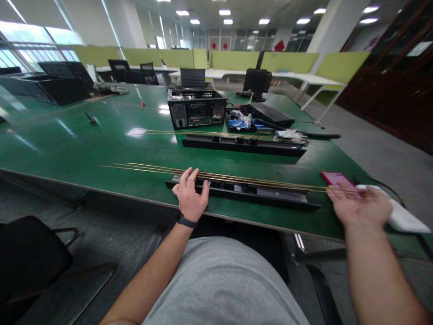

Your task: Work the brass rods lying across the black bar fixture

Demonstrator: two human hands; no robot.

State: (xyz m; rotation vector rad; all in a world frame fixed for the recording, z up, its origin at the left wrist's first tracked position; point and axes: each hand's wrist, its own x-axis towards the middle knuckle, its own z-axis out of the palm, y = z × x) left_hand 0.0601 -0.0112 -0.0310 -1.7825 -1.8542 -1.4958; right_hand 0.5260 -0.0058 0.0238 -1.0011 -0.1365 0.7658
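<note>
A long black rail (257,193) lies along the near edge of the green table (67,144). Several thin brass rods (142,168) rest lengthwise on top of it. My left hand (190,193) lies on the rail's left end with its fingers spread over the rods, holding nothing. My right hand (363,205) is at the rods' right ends, fingers stretched out and touching the rod tips. A red phone (336,179) lies on the table just beyond that hand.
A second black rail (241,145) with more brass rods lies farther back. Behind it stand an open computer case (196,108), a black flat box (270,115) and white gloves (291,134). A white device (402,216) sits at the right; a black chair (30,257) is at left.
</note>
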